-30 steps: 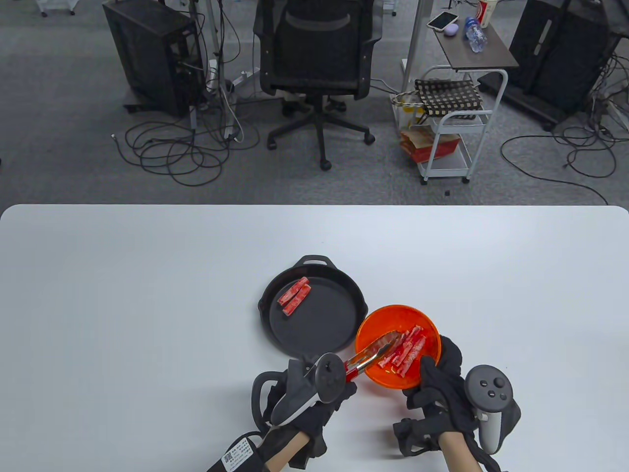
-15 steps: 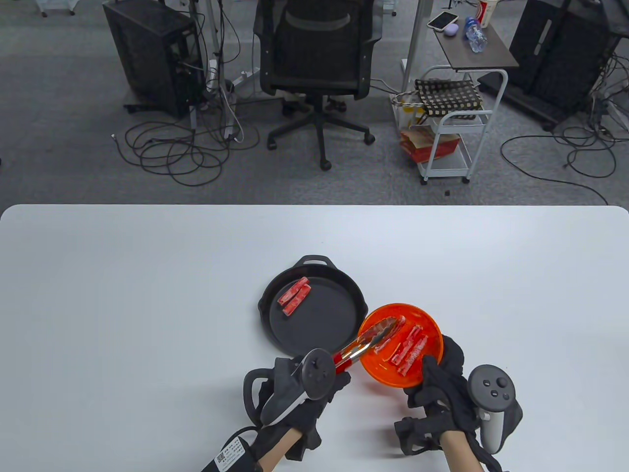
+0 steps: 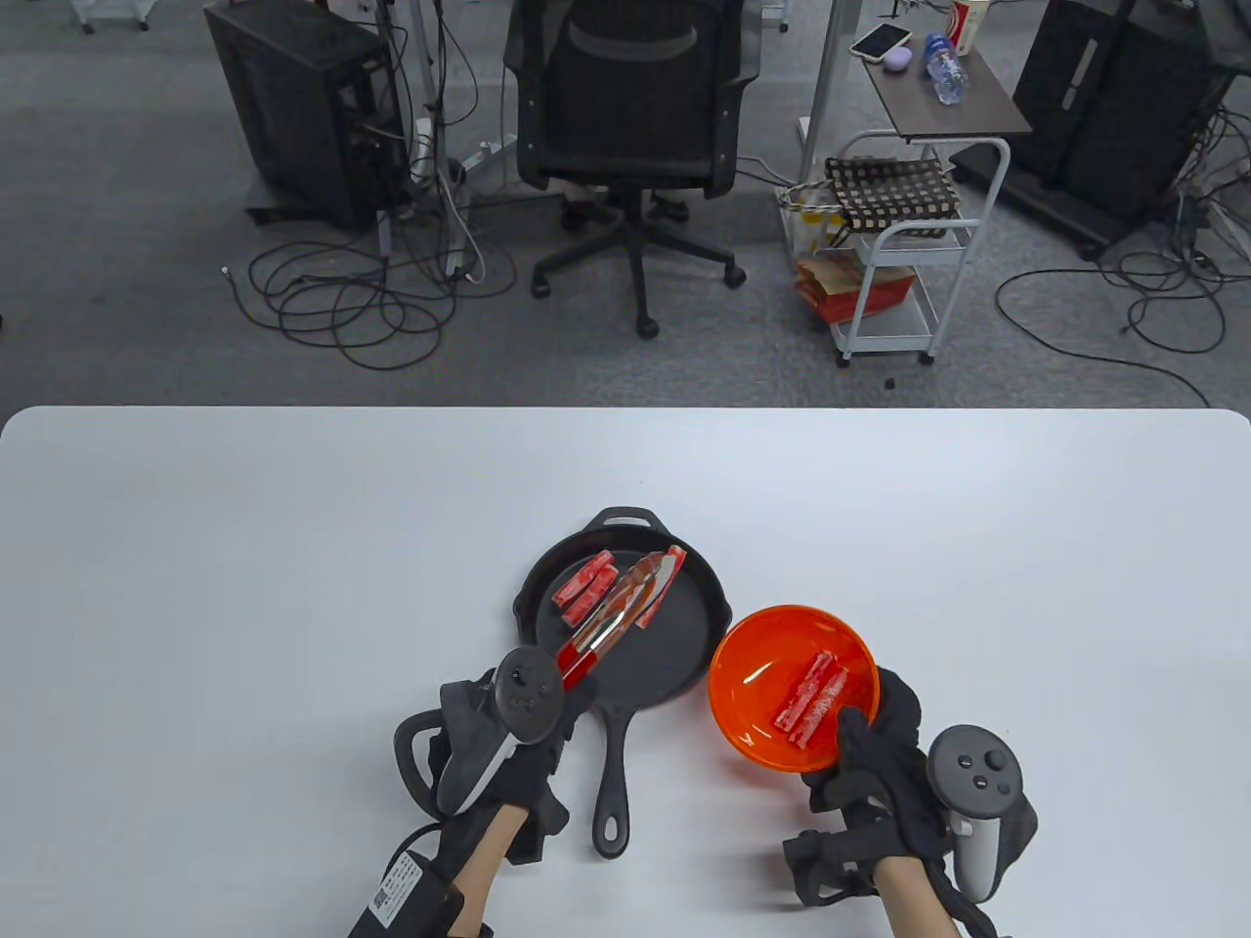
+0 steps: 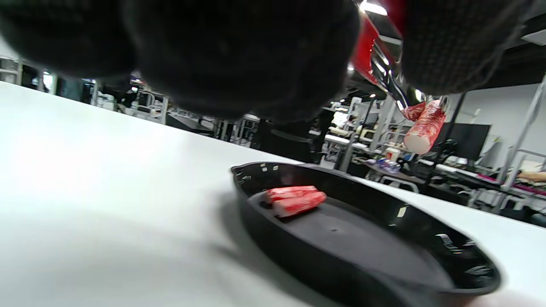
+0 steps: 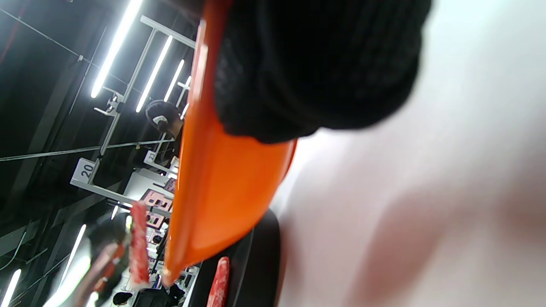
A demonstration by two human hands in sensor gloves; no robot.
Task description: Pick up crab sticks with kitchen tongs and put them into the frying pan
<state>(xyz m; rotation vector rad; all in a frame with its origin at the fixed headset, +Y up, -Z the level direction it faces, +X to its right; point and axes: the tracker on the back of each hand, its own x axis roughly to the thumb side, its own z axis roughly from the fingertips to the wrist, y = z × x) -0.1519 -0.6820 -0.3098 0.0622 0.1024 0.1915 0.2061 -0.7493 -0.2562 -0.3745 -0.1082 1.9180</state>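
My left hand (image 3: 508, 752) grips red-handled metal tongs (image 3: 611, 620). Their tips pinch one crab stick (image 3: 662, 584) above the black frying pan (image 3: 674, 674); in the left wrist view that crab stick (image 4: 424, 128) hangs clear of the pan (image 4: 384, 264). Two crab sticks (image 3: 584, 586) lie in the pan's far left part, the same pair (image 4: 294, 199) showing in the left wrist view. My right hand (image 3: 875, 757) holds the near right rim of the orange bowl (image 3: 757, 674), where a few crab sticks (image 3: 811, 696) lie. In the right wrist view the bowl (image 5: 217, 179) fills the middle.
The pan's handle (image 3: 614, 782) points toward me between my hands. The white table (image 3: 244, 586) spreads wide on both sides. Beyond its far edge stand an office chair (image 3: 630, 127), a white cart (image 3: 904, 244) and floor cables.
My left hand has lifted a crab stick out of the orange bowl with the tongs and carried it left over the pan. The right hand and bowl have stayed put.
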